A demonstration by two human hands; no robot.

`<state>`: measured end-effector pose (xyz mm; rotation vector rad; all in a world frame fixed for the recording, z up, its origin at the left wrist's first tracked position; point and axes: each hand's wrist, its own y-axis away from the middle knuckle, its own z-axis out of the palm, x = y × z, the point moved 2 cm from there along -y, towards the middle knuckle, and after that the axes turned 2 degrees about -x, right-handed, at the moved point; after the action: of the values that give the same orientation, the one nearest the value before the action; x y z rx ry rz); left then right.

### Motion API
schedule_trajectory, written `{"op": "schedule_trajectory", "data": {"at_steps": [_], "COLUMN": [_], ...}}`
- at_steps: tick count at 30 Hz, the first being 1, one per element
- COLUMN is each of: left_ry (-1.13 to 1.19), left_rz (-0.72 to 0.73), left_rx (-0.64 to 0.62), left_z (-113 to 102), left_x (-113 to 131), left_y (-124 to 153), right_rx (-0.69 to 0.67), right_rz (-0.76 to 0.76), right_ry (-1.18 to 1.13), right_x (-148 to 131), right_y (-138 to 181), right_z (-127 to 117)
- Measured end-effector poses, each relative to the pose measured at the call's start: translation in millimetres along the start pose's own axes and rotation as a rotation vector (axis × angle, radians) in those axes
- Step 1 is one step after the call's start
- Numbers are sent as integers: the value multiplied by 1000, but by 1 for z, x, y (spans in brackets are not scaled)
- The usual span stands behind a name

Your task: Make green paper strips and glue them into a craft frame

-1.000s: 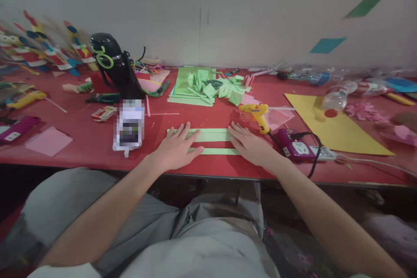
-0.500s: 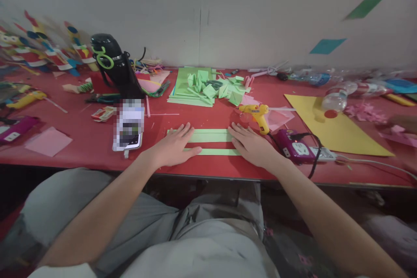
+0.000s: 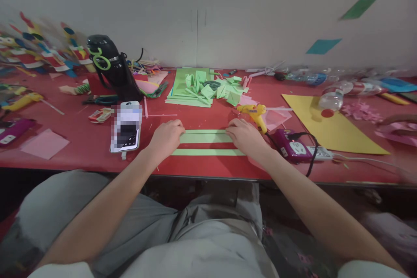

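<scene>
Green paper strip (image 3: pixel 205 137), the wider of two, lay flat at centre frame on the red table (image 3: pixel 81 139). Left hand (image 3: pixel 167 137) and right hand (image 3: pixel 245 135) sat on its ends, fingers curled. Pinching or only pressing: could not tell. A hand at each end likely held it straight. Narrow strip (image 3: pixel 208 152) lay just below, parallel. Glue gun (image 3: pixel 255 113) stood just above the right hand.
</scene>
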<state>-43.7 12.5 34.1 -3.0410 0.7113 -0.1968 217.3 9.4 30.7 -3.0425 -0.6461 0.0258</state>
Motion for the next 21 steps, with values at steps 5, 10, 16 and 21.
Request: {"op": "schedule_trajectory", "data": {"at_steps": [5,10,16,21], "left_ry": [220,335,350,276], "left_rz": [-51,-58,-30,38], "left_rx": [1,33,23,31], "left_z": [-5,-5,3,6], "left_x": [-9,-16,-21,-23], "left_y": [-6,-10,-13,-16], "right_rx": [-34,-84,-110,-108], "right_rz": [15,12,-38,-54], "right_ry": [-162,-278,-326,-288], "right_x": [5,11,17,19], "right_y": [-12,-22,-32,-32], "right_z": [-5,-9,-1,-1]}}
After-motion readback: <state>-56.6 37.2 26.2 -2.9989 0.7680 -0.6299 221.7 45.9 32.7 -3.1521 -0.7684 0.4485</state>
